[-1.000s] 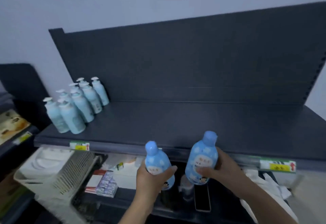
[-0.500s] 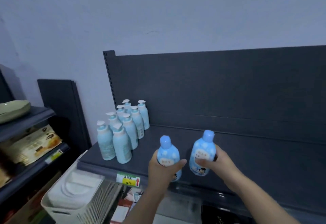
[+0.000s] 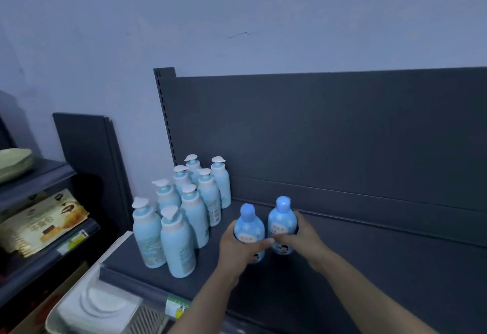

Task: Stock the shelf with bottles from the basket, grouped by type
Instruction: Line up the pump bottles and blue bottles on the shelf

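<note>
Bottles, two round-shouldered ones with blue caps, are the thing in hand. The left bottle [image 3: 249, 228] is in the left hand [image 3: 238, 250] and the right bottle [image 3: 282, 219] is in the right hand [image 3: 304, 239]. Both are upright and so close side by side that they look to be touching.

Each hand's fingers are curled round the lower body of its bottle, with the thumb laid across the front label, and the two thumbs nearly meet between the bottles. The fingers on the far side are hidden, so I cannot tell how widely they are spread. Below the fingers lies the dark shelf [image 3: 369, 268]. Whether the bottle bases are down on it or a little above it cannot be made out.

Just left of the left hand's knuckles stand the pump bottles [image 3: 184, 217], pale blue with white heads, packed in two rows. That is the main hazard, I judge — a sideways drift of the left hand or wrist could clip the nearest one, and tall bottles set that close would likely topple one against another.

Letting go before the bases are flat could tip a round-bodied bottle, and it would knock its neighbour. Setting the pair hard against the pump bottles would also blur the grouping by type — the bare deck to the right of the right hand's fingers gives room.

Below and left of the wrists the white basket [image 3: 105, 307] is blurred, and its contents cannot be told.
</note>
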`<act>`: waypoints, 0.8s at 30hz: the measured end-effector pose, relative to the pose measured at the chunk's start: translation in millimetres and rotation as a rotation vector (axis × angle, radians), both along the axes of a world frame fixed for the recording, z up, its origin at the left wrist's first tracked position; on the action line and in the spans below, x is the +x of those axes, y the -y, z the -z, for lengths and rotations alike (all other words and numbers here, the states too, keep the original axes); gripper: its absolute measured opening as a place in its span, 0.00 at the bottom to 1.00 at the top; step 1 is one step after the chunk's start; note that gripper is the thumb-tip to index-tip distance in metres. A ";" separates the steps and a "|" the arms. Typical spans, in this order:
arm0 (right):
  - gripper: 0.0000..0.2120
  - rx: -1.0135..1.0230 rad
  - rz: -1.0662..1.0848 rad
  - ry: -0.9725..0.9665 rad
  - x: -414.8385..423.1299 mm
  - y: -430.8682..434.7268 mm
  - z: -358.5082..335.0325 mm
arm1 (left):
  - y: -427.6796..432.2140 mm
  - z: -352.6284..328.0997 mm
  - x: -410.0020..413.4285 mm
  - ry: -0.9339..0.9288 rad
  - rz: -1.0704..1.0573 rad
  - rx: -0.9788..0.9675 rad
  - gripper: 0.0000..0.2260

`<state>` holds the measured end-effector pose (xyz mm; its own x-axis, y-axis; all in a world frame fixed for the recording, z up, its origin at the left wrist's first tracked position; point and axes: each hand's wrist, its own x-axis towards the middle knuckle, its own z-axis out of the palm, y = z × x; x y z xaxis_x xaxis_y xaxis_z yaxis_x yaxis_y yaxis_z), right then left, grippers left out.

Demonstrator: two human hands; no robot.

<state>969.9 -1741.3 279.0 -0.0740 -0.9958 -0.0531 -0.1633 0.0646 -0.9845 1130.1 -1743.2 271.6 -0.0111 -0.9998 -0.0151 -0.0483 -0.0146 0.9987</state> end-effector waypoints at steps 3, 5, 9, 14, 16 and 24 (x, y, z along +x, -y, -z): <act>0.25 0.012 -0.003 -0.002 1.9 13.1 7.1 | 14.3 5.5 3.0 0.026 0.027 0.014 0.23; 0.25 0.020 -0.006 -0.011 3.8 18.3 10.9 | 22.2 10.3 5.7 0.046 0.042 0.021 0.24; 0.24 0.032 0.002 -0.016 7.3 23.8 17.7 | 32.4 18.5 9.4 0.059 0.103 0.052 0.25; 0.25 0.027 0.010 -0.036 8.0 23.5 18.2 | 34.5 20.2 13.3 0.060 0.152 0.039 0.24; 0.26 0.020 0.033 -0.044 8.1 19.9 21.0 | 29.3 21.5 12.3 0.073 0.126 0.016 0.27; 0.27 -0.005 0.109 -0.041 14.4 29.9 33.8 | 15.3 30.8 -16.4 0.027 -0.182 0.017 0.30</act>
